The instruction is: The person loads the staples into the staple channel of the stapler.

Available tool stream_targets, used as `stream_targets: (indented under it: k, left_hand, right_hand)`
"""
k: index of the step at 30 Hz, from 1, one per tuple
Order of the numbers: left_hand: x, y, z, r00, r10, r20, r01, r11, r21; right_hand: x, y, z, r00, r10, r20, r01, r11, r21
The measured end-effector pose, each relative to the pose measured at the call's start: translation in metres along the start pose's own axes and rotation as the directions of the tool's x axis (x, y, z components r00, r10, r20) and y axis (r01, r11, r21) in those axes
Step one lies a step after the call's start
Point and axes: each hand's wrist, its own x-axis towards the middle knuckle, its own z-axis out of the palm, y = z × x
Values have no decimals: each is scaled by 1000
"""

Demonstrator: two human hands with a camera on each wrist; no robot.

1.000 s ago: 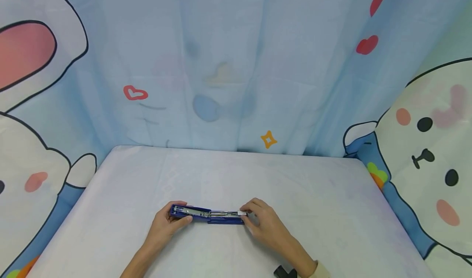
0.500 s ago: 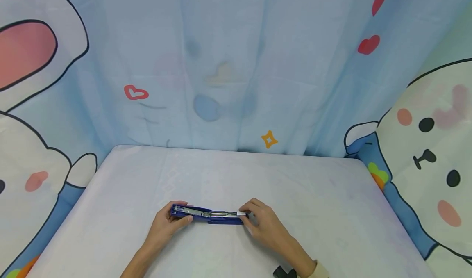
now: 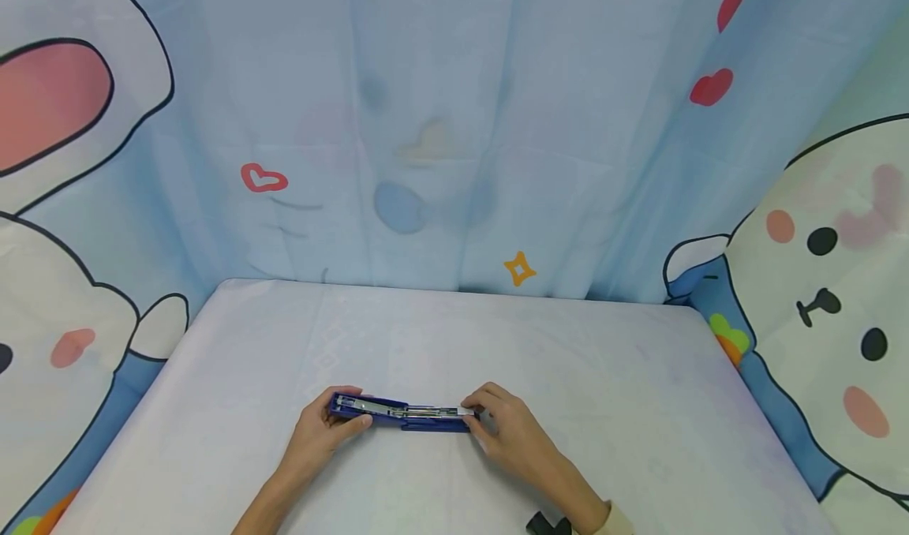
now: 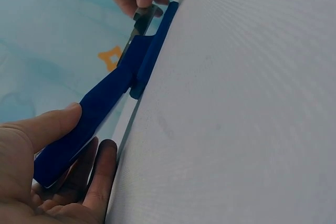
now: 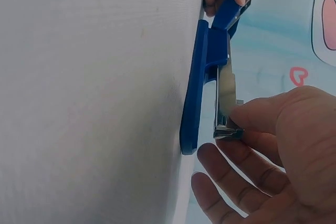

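A dark blue stapler [image 3: 433, 424] lies folded wide open on the table, its metal magazine [image 5: 226, 90] exposed. My left hand [image 3: 323, 424] grips the raised top cover [image 4: 100, 108], with the thumb along its near side. At the other end my right hand [image 3: 507, 424] pinches a short, silvery strip of staples [image 3: 465, 411] between thumb and forefinger, at the magazine's front tip. Its remaining fingers are spread loosely below, in the right wrist view. The fingertips partly hide the strip. A gap separates the magazine from the blue base [image 5: 192, 108].
White cloth covers the table [image 3: 568, 353]. Near the right forearm, a black object [image 3: 547, 524] shows at the bottom edge. A blue printed curtain [image 3: 426, 85] hangs behind the table, with cartoon figures on both sides.
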Motion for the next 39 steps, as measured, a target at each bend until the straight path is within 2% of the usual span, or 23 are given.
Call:
stream_targets:
  k: [12,39]
  left_hand:
    - [1,1,0,1000,-2,13,2,1000,1]
    - [1,1,0,1000,-10,6,10,1000,-5]
  right_hand:
    - [0,0,0,999,22,23,-22,999,-31]
    - [1,-2,-3,997,45,59,-44,999,-22]
